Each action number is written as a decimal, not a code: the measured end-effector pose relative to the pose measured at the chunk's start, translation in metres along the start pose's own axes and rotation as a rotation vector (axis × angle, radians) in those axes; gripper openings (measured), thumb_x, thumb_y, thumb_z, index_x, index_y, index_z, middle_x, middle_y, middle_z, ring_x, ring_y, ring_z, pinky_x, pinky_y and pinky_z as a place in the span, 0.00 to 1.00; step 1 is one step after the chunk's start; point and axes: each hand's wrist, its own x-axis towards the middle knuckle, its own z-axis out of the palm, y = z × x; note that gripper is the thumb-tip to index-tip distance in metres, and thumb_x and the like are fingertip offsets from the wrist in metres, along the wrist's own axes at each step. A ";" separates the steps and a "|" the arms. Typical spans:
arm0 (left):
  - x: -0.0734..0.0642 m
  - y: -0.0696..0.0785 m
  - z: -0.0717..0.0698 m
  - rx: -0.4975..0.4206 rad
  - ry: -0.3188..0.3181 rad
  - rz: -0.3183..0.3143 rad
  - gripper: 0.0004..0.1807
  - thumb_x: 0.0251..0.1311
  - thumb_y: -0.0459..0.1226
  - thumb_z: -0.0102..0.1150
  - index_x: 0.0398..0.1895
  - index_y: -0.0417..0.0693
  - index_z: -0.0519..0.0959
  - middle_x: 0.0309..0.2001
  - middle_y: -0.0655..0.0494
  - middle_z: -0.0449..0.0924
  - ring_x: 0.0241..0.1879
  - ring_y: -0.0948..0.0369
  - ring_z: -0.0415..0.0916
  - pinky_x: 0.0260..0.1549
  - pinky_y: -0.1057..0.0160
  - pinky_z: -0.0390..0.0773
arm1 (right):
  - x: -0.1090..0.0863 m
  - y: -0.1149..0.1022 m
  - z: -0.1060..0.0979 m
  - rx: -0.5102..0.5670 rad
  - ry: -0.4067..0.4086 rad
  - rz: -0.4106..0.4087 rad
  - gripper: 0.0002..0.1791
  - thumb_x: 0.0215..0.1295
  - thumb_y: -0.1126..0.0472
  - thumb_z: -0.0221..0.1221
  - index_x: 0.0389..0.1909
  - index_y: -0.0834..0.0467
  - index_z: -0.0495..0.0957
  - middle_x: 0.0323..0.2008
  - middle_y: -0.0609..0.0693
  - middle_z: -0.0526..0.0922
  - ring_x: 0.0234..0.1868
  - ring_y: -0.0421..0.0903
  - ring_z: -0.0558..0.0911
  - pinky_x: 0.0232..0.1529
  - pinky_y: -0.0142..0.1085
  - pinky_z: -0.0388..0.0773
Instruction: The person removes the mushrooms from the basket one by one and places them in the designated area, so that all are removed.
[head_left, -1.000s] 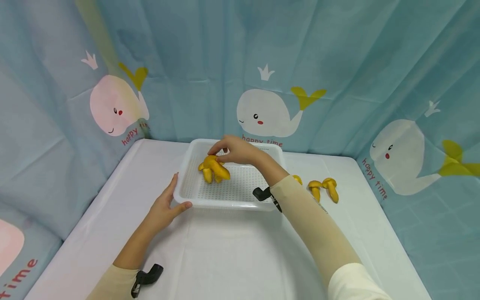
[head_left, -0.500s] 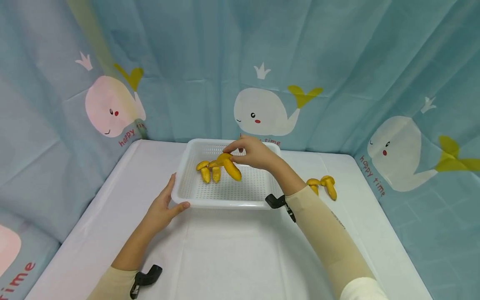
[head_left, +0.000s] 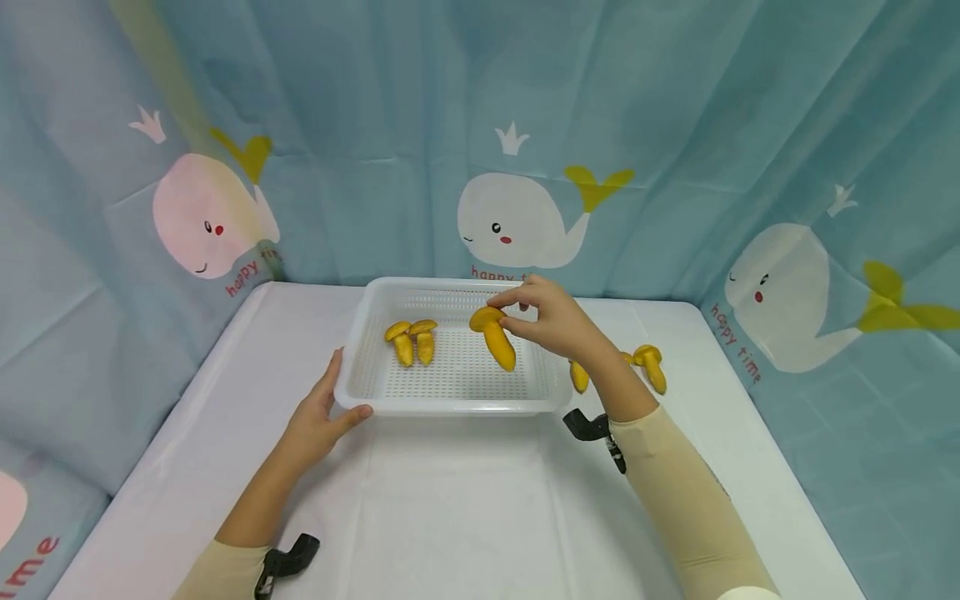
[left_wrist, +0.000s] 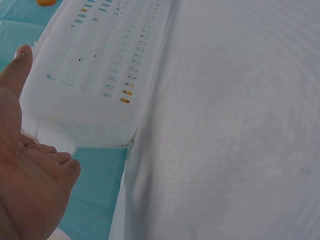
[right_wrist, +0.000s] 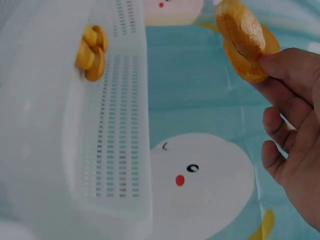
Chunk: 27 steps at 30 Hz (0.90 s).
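Observation:
My right hand [head_left: 551, 317] pinches a yellow toy mushroom [head_left: 498, 342] by its cap between thumb and fingers, over the right half of a white perforated basket [head_left: 450, 407]. Its stem points down and to the right. In the right wrist view the mushroom [right_wrist: 241, 35] shows above the basket's rim. Two more yellow mushrooms, a left one [head_left: 403, 348] and a right one [head_left: 425, 345], lie side by side in the left part of the basket. My left hand [head_left: 311, 425] grips the basket's near left corner, thumb along the front rim and fingers along the left side.
On the white table [head_left: 450, 508], right of the basket, lie a mushroom [head_left: 579, 377] beside the rim and another mushroom [head_left: 651, 367] farther right. Between them, one is mostly hidden by my right wrist. A blue whale-print curtain [head_left: 360, 167] stands close behind the table.
My right hand has carried the mushroom rightward, away from the two in the basket, which now show fully. My left hand keeps its place at the corner. The head view has shifted slightly.

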 end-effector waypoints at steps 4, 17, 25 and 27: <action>0.000 -0.002 0.001 -0.005 -0.003 -0.010 0.61 0.60 0.44 0.73 0.82 0.73 0.35 0.84 0.60 0.34 0.82 0.43 0.36 0.71 0.27 0.50 | -0.018 0.008 -0.005 -0.010 0.056 -0.006 0.14 0.68 0.58 0.68 0.54 0.46 0.87 0.41 0.44 0.81 0.41 0.46 0.73 0.36 0.39 0.73; 0.000 -0.002 0.001 -0.003 0.007 0.010 0.61 0.61 0.42 0.73 0.83 0.71 0.36 0.84 0.60 0.35 0.81 0.41 0.37 0.70 0.26 0.50 | -0.074 0.033 -0.017 -0.021 0.205 0.046 0.16 0.65 0.62 0.69 0.53 0.47 0.88 0.41 0.45 0.83 0.42 0.42 0.73 0.35 0.35 0.73; 0.001 -0.002 0.002 0.025 0.009 -0.011 0.61 0.61 0.44 0.73 0.82 0.74 0.35 0.84 0.59 0.35 0.81 0.41 0.37 0.69 0.25 0.51 | -0.109 0.045 -0.025 -0.049 0.273 0.085 0.16 0.64 0.63 0.70 0.52 0.48 0.88 0.39 0.44 0.81 0.42 0.41 0.73 0.34 0.28 0.76; 0.001 -0.002 0.002 0.027 0.008 -0.014 0.61 0.61 0.45 0.73 0.82 0.74 0.35 0.84 0.60 0.35 0.81 0.41 0.37 0.69 0.25 0.51 | -0.117 0.049 -0.026 -0.049 0.281 0.103 0.16 0.64 0.63 0.71 0.52 0.48 0.88 0.40 0.44 0.82 0.42 0.40 0.75 0.38 0.28 0.77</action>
